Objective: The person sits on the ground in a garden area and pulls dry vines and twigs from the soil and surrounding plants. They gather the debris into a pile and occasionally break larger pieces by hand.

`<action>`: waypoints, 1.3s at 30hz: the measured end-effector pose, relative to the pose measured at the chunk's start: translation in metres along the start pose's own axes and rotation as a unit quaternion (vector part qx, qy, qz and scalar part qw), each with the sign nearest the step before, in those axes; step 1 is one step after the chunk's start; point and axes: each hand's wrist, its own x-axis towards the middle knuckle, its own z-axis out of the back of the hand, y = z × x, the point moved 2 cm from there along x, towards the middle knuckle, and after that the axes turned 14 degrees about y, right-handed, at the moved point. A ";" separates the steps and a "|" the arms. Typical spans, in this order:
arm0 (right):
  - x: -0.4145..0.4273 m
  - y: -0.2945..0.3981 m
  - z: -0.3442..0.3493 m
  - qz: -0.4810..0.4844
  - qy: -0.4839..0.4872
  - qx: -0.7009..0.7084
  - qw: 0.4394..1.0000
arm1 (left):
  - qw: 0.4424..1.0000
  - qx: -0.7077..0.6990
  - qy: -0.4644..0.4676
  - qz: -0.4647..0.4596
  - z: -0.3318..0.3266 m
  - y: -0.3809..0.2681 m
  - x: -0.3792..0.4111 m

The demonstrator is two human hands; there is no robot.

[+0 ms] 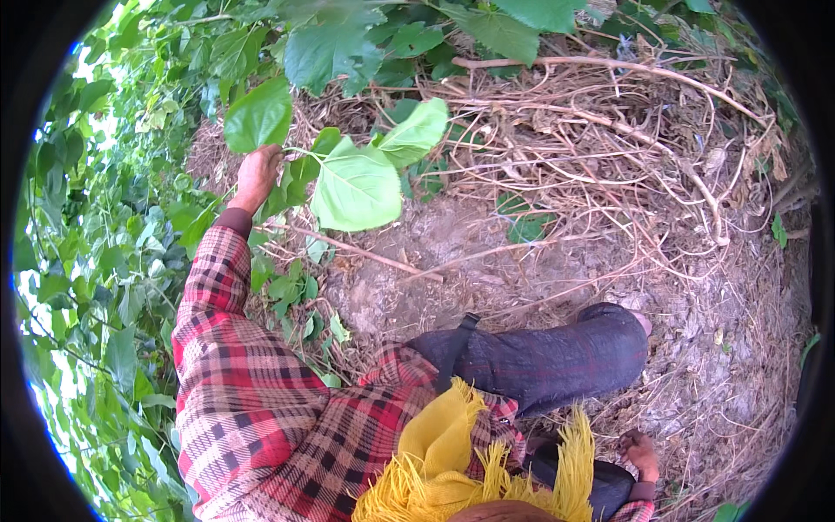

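My left hand [258, 171] is stretched out at the upper left, its fingers closed around a green leafy stem [300, 151]. Broad leaves spread from it, among them a pale green leaf [357, 186] right of the hand. One darker green leaf [259, 116] stands just above my fingers. Low at the right, my right hand [639, 450] hangs near the ground beside my leg, its fingers partly curled; whether it holds anything cannot be made out. A red and black checked sleeve covers my left arm, and a yellow fringed scarf [434, 450] hangs over my chest.
Dense green vines [117, 261] fill the left side. A tangle of dry, bare vines [607, 143] lies across the upper right, with a thicker stem [685, 169] among them. A thin stick [372, 253] rests on the dirt ground [417, 287] ahead of my bent leg [548, 362].
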 end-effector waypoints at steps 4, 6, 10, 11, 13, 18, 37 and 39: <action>-0.004 0.021 -0.002 0.008 0.000 0.010 1.000 | 0.998 0.012 0.042 -0.047 -0.032 -0.001 -0.036; -0.012 0.026 -0.004 -0.009 -0.012 0.020 1.000 | 0.986 0.053 0.138 -0.073 -0.069 0.002 -0.075; -0.024 0.013 -0.001 -0.013 -0.037 -0.061 0.997 | 0.938 0.145 0.287 -0.131 -0.172 0.000 -0.175; -0.023 0.004 0.003 -0.018 -0.046 -0.106 0.993 | 0.930 0.167 0.295 -0.145 -0.195 0.002 -0.204; -0.018 -0.021 0.012 -0.043 -0.029 -0.029 0.998 | 0.924 0.145 0.294 -0.194 -0.234 0.014 -0.257; -0.001 -0.065 0.040 0.236 0.007 -0.572 0.786 | 0.886 0.117 0.431 -0.126 -0.302 0.059 -0.373; -0.098 0.059 -0.019 0.001 -0.445 -0.081 0.892 | 0.866 -0.221 0.441 -0.086 -0.363 -0.044 -0.302; -0.129 0.065 -0.041 -0.038 -0.538 -0.168 0.825 | 0.860 -0.161 0.455 -0.168 -0.372 -0.049 -0.297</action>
